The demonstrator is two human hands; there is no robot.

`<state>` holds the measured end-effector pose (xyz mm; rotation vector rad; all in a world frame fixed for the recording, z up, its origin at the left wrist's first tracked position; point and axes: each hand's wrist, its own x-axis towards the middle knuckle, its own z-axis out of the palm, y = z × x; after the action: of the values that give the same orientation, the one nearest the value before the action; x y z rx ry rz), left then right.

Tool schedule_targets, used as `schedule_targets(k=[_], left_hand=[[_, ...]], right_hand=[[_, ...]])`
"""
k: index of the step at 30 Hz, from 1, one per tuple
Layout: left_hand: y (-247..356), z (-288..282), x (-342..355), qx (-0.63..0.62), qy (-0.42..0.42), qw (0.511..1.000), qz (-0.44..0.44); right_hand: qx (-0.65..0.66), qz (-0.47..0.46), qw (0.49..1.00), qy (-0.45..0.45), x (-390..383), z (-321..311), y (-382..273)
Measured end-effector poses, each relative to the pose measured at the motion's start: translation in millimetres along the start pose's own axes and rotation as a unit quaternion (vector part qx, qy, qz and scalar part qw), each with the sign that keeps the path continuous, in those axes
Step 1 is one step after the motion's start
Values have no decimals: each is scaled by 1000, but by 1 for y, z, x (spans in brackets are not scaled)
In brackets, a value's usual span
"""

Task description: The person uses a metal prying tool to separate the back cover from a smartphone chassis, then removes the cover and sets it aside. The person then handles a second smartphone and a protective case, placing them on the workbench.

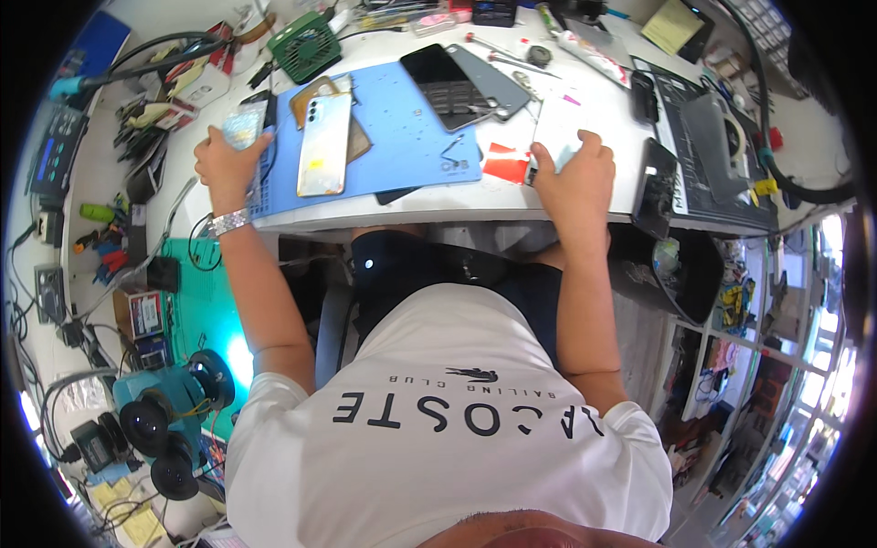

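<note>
On the left of the table, my left hand (229, 164) is closed around the near end of a small bubble-wrap packet (244, 127). Its thumb lies along one side and the fingers along the other. My right hand (579, 178) curls over a white flat rectangular piece (560, 126), thumb and fingers at its two sides; its exact kind does not show. Beside the right thumb lie red-orange pieces (505, 164). Between my hands, on a blue work mat (402, 151), rests a white-backed phone (324, 146), partly covering a brownish flat part (359, 142).
A black phone (446, 87) overlaps a grey phone back (493, 82) behind the mat. Another dark phone (655, 187) lies at the right front edge. A green fan (304, 47) stands at the back left, and a teal microscope (164, 402) is at lower left.
</note>
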<state>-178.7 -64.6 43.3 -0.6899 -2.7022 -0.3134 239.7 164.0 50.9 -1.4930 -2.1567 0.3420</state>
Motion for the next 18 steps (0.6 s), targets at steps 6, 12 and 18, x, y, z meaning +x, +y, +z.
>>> schedule_targets(k=[6, 12, 18], left_hand=[[68, -41, -69, -211, 11, 971, 113], [104, -40, -96, -78, -104, 982, 134], [105, -34, -88, -88, -116, 980, 138]], right_hand=[[-18, 61, 996, -70, 4, -4, -6], [72, 106, 990, -63, 17, 9, 9], [203, 135, 969, -30, 29, 15, 11]])
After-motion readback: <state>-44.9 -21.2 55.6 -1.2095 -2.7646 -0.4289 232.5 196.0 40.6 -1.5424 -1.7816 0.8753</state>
